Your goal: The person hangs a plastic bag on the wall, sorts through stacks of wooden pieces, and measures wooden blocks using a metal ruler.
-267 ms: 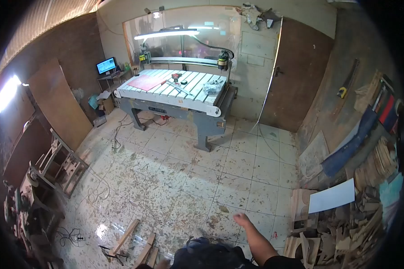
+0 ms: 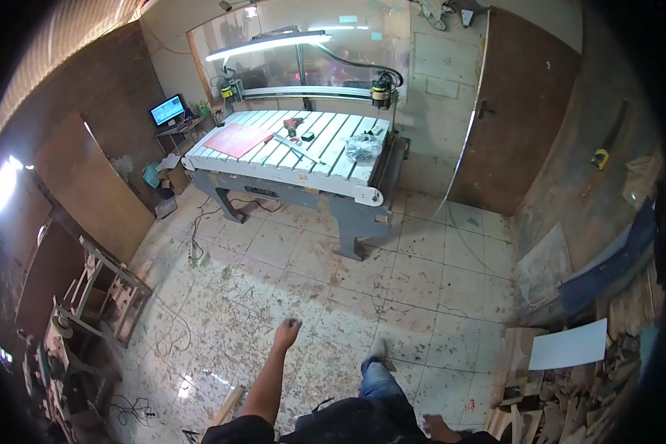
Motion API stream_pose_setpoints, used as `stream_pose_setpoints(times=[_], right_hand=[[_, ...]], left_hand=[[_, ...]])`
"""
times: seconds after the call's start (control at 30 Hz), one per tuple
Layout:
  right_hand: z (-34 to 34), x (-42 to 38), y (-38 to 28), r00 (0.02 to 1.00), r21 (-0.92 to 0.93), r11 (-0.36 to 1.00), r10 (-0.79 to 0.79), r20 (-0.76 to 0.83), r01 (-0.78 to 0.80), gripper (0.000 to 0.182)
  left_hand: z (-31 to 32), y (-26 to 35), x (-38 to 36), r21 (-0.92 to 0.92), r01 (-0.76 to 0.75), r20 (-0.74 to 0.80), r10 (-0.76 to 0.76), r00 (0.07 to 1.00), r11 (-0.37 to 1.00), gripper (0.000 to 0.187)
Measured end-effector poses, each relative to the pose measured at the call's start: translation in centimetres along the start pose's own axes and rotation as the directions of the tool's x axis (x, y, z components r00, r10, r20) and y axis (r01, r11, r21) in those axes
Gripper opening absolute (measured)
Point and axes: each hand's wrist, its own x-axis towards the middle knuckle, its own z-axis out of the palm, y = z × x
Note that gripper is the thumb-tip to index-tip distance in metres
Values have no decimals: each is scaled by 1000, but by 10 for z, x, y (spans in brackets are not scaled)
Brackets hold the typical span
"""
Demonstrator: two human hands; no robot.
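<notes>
My left hand (image 2: 288, 332) is stretched forward over the tiled floor, its fingers curled in, and no object shows in it. Low at the bottom edge, my right hand (image 2: 440, 428) hangs beside my body, blurred and partly cut off, so its fingers cannot be made out. Neither hand touches anything visible. Ahead stands a large slatted machine table (image 2: 303, 174) bearing a red drill (image 2: 293, 124), a red sheet (image 2: 237, 139) and a clear plastic bag (image 2: 363, 147). One of my legs (image 2: 381, 380) is forward on the floor.
Wood scraps (image 2: 570, 392) and a white panel (image 2: 568, 345) lie at the right. A wooden frame (image 2: 115, 296) stands at the left, with cables (image 2: 133, 411) on the floor nearby. A wooden piece (image 2: 228, 405) lies near my left arm. A brown door (image 2: 514, 111) is at the back right.
My left hand has swung forward into view, while my right hand has dropped back to the bottom edge. My leg has come forward. The machine table appears slightly nearer.
</notes>
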Motion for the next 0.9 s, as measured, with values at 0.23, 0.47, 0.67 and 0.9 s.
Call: stream_pose_setpoints(times=[0.23,0.47,0.67,0.9], right_hand=[[11,22,-211,992,-407,907,-79,96,112,31],[118,-27,-749,636,-558,395,-690,345,730,47],[257,-203,-1084,163,-263,74,-929,333,962,44],[389,-263,-1214,-12,-532,-48,-997,72,846,58]], left_hand=[[16,6,176,66,192,8,-193,981,979,50],[38,-133,84,435,89,377,-271,886,896,40],[4,-126,171,464,498,348,-668,658,732,41],[-61,-173,467,363,420,-40,-436,899,832,47]])
